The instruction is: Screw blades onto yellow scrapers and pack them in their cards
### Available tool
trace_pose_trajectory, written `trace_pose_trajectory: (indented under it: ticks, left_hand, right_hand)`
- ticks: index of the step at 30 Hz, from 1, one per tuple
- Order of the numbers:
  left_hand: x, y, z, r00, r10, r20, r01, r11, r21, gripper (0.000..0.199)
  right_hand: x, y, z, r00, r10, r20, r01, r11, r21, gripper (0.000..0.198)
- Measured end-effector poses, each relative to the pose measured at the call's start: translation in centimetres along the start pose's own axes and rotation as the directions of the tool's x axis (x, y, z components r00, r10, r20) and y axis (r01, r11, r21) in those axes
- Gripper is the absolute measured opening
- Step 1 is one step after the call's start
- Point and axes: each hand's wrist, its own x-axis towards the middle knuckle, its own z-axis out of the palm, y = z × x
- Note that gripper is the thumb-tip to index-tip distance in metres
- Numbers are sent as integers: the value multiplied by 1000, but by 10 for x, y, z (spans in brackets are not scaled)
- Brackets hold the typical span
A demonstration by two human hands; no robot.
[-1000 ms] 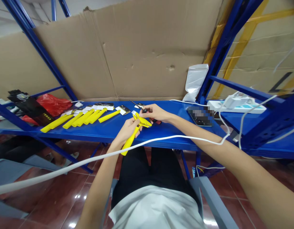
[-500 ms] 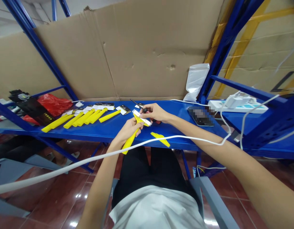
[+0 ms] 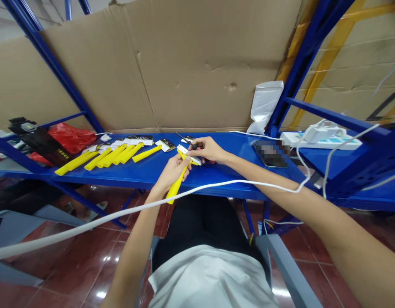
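Scraper: one, left grip. Screwdriver: one, right grip.

Yellow tool: smooth plastic, shiny metal-looking plate. Surface: painted metal, smooth, low sheen. Backing panel: matt cardboard, creased, dented. Red bag: glossy plastic, crumpled. Shirt: matt cloth, wrinkled. Cable: smooth plastic. Floor: glossy tile.
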Motion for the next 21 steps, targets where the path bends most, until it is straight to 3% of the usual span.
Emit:
trace_pose_trajectory:
  ticks: [5, 21]
  left_hand:
    - [-1, 1, 0, 1000, 14, 6, -14, 1000, -14, 49]
    - [-1, 1, -1, 1000, 5, 18, -4, 999, -36, 52]
  right_hand:
    - [0, -2, -2, 1000, 0, 12, 0, 1000, -2, 31]
    - [0, -2, -5, 999, 7, 44, -6, 1000, -28, 37]
